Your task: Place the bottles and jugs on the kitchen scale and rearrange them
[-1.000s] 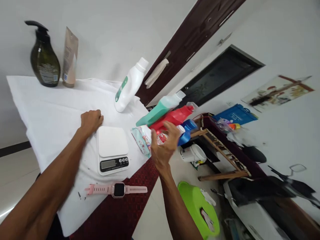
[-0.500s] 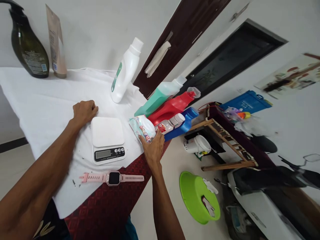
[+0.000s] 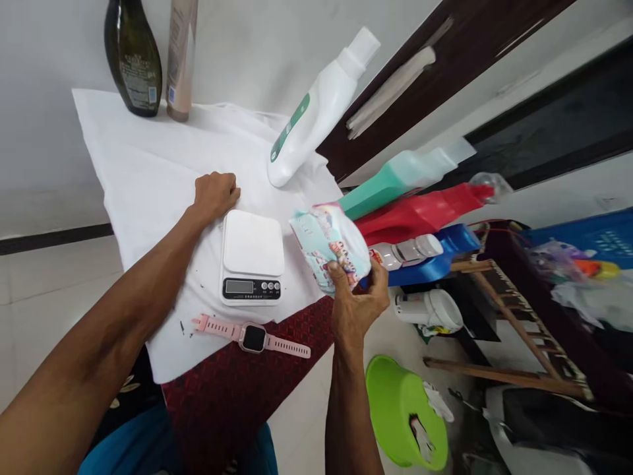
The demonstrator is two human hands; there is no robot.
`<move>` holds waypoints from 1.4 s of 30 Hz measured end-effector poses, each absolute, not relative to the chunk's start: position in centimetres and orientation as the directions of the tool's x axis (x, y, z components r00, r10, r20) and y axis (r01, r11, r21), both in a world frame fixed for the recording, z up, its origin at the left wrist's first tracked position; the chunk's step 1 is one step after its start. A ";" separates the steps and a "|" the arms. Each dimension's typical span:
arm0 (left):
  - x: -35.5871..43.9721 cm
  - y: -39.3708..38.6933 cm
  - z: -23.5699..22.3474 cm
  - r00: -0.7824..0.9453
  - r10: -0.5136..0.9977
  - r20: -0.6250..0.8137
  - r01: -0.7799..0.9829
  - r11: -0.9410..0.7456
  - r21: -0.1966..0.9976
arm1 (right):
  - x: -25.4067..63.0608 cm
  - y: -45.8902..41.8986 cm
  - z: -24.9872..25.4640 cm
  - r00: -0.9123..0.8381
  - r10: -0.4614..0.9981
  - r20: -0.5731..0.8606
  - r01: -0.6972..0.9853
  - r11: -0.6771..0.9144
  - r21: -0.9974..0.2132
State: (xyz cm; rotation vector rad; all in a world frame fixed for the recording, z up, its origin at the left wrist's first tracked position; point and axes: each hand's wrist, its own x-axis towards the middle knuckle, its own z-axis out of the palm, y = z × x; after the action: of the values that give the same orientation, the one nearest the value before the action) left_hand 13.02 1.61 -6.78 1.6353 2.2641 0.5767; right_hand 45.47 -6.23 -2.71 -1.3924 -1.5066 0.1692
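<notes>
My right hand (image 3: 360,303) grips the lower edge of a printed wet wipes packet (image 3: 321,241), thumb on the front and fingers behind. The packet is light blue and white and tilts toward me. Curled into a fist, my left hand (image 3: 215,195) rests on the white cloth (image 3: 148,155), just beyond the upper left corner of a white digital kitchen scale (image 3: 253,244). The scale's plate is bare and its display looks blank. In front of the scale lies a pink-strapped smartwatch (image 3: 254,337), stretched out flat.
Right of the scale stand a white bottle (image 3: 316,112), a green bottle (image 3: 395,178), a red bottle (image 3: 420,211), a small clear bottle (image 3: 408,251) and a blue bottle (image 3: 452,247). A dark pump bottle (image 3: 133,59) and a tube (image 3: 180,63) stand by the wall. A green basin (image 3: 395,409) sits on the floor.
My right hand has raised the wipes packet off the table beside the bottles and tilted it. My left fist stays beside the scale. The view has shifted, so everything sits differently in it.
</notes>
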 end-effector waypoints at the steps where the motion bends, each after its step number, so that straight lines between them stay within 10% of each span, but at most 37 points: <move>1: 13.1 1.6 -6.8 -0.316 0.949 -0.001 0.832 0.278 0.480 | 44.8 -6.3 -2.3 0.173 0.803 0.570 0.626 0.357 -0.693; 12: 13.3 1.6 -6.9 -0.332 0.942 0.047 0.800 0.255 0.543 | 40.9 -4.9 -3.4 -0.363 0.839 0.406 0.541 0.544 -0.641; 26: 13.3 1.7 -7.1 -0.328 0.944 0.039 0.798 0.255 0.546 | 40.6 -3.1 0.0 -0.510 0.780 0.362 0.619 0.625 -0.475; 34: 13.5 1.2 -6.5 -0.273 0.962 -0.016 0.839 0.246 0.486 | 38.0 -1.8 -0.7 -0.310 0.909 0.278 0.579 0.413 -0.703; 42: 13.6 1.3 -6.7 -0.263 0.964 -0.028 0.815 0.237 0.528 | 24.8 8.1 0.3 -0.146 0.938 0.315 0.140 0.335 -0.932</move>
State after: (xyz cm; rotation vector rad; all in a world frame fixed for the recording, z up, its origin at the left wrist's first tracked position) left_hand 13.60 1.26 -6.67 1.6430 2.1685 0.5946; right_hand 24.84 8.14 0.26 -1.0099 -1.5567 0.9592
